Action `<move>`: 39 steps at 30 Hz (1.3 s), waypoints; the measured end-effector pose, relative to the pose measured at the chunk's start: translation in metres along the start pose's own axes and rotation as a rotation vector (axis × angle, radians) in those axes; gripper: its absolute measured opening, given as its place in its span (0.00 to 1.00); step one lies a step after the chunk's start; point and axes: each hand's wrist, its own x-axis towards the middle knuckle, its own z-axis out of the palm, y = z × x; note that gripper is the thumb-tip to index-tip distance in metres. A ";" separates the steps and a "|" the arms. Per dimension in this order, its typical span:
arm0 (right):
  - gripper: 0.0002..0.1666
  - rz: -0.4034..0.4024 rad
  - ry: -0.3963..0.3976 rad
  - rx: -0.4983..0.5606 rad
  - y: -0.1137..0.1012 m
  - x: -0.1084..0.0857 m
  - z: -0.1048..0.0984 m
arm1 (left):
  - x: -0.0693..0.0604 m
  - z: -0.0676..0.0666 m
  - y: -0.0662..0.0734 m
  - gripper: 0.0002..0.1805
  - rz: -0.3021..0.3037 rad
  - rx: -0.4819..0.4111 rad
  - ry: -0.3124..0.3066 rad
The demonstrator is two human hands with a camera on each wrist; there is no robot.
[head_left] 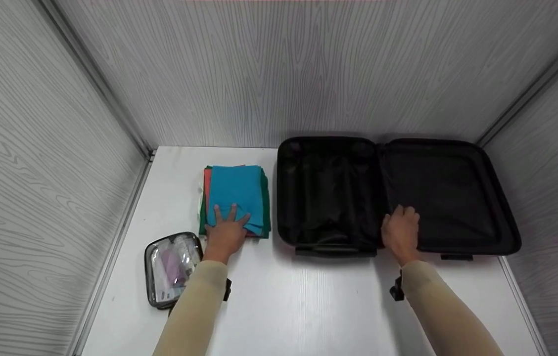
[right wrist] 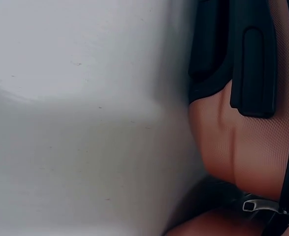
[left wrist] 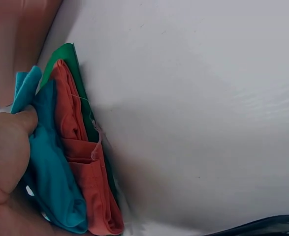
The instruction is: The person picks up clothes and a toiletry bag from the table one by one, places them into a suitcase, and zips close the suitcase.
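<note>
A stack of folded clothes (head_left: 236,188), blue on top with orange-red and green layers beneath, lies left of the suitcase. My left hand (head_left: 227,237) rests on its near end with fingers spread, pressing the blue garment. In the left wrist view, the thumb pushes up a fold of the blue cloth (left wrist: 55,162). The open suitcase (head_left: 331,193) is black inside; the right wrist view shows its orange-brown ribbed shell (right wrist: 242,147). My right hand (head_left: 401,235) grips the near edge by the hinge between the two halves, fingers curled over it; the fingertips are hidden.
A clear, black-edged pouch (head_left: 172,269) with a purple item inside lies on the white table (head_left: 303,306), beside the left forearm. Grey wood-grain panels (head_left: 279,74) stand at the back and both sides. A zipper pull (right wrist: 260,205) hangs near the hinge.
</note>
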 end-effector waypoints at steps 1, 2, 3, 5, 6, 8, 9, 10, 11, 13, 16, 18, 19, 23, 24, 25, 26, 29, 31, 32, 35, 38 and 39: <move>0.28 -0.002 -0.002 0.001 -0.001 0.000 0.001 | 0.000 0.000 0.000 0.29 0.000 -0.003 0.001; 0.28 -0.007 -0.002 -0.001 -0.002 0.000 0.002 | 0.000 0.000 -0.001 0.29 -0.001 -0.006 0.003; 0.28 -0.011 -0.001 -0.003 -0.003 0.001 0.004 | 0.000 0.000 -0.001 0.29 -0.002 -0.010 0.003; 0.27 -0.023 0.004 -0.008 -0.006 0.001 0.007 | 0.000 0.000 -0.003 0.29 -0.004 -0.016 0.003; 0.27 -0.029 0.007 -0.008 -0.008 0.002 0.008 | 0.001 0.000 -0.004 0.29 -0.006 -0.017 0.004; 0.26 -0.039 0.012 -0.010 -0.011 0.003 0.011 | 0.001 0.000 -0.005 0.29 -0.008 -0.019 0.005; 0.27 -0.049 0.013 -0.013 -0.012 0.003 0.012 | 0.001 0.000 -0.005 0.28 -0.006 -0.022 0.008; 0.27 -0.058 0.014 -0.017 -0.014 0.003 0.013 | 0.001 0.000 -0.006 0.28 -0.006 -0.023 0.009; 0.27 -0.068 0.015 -0.023 -0.016 0.003 0.014 | 0.001 0.001 -0.007 0.28 -0.006 -0.024 0.010; 0.27 -0.081 0.014 -0.029 -0.019 0.003 0.015 | 0.000 0.001 -0.008 0.28 -0.007 -0.024 0.011; 0.28 -0.076 0.003 -0.025 -0.024 0.003 0.017 | -0.001 0.000 -0.009 0.28 -0.011 -0.030 0.014; 0.29 -0.062 -0.009 -0.012 -0.026 0.003 0.017 | -0.002 -0.001 -0.010 0.28 -0.012 -0.030 0.019; 0.29 -0.055 -0.017 -0.006 -0.027 0.003 0.017 | -0.002 -0.001 -0.011 0.28 -0.009 -0.032 0.025; 0.30 -0.052 -0.032 0.005 -0.028 0.002 0.016 | -0.005 -0.002 -0.013 0.27 -0.001 -0.013 0.037; 0.30 -0.052 -0.033 0.006 -0.028 0.001 0.016 | -0.006 -0.002 -0.014 0.27 0.000 -0.009 0.036; 0.30 -0.053 -0.035 0.006 -0.028 0.001 0.016 | -0.005 -0.002 -0.014 0.28 -0.002 -0.003 0.032; 0.30 -0.054 -0.036 0.007 -0.027 0.001 0.016 | -0.005 -0.002 -0.015 0.28 -0.005 0.001 0.027; 0.30 -0.055 -0.034 0.010 -0.026 0.000 0.015 | -0.004 -0.002 -0.016 0.28 -0.012 0.002 0.017; 0.30 -0.051 -0.034 0.016 -0.026 0.000 0.015 | -0.003 -0.002 -0.017 0.28 -0.018 0.000 0.012; 0.31 -0.048 -0.032 0.021 -0.026 0.000 0.014 | -0.003 -0.003 -0.017 0.28 -0.020 -0.001 0.014; 0.31 -0.031 -0.016 0.025 -0.025 -0.002 0.012 | -0.003 -0.005 -0.019 0.29 -0.015 0.002 0.006; 0.30 -0.008 0.009 0.004 -0.025 -0.005 0.010 | -0.004 -0.008 -0.019 0.32 -0.007 -0.009 -0.039; 0.29 -0.005 0.014 -0.007 -0.025 -0.006 0.010 | -0.004 -0.010 -0.019 0.32 -0.003 -0.025 -0.058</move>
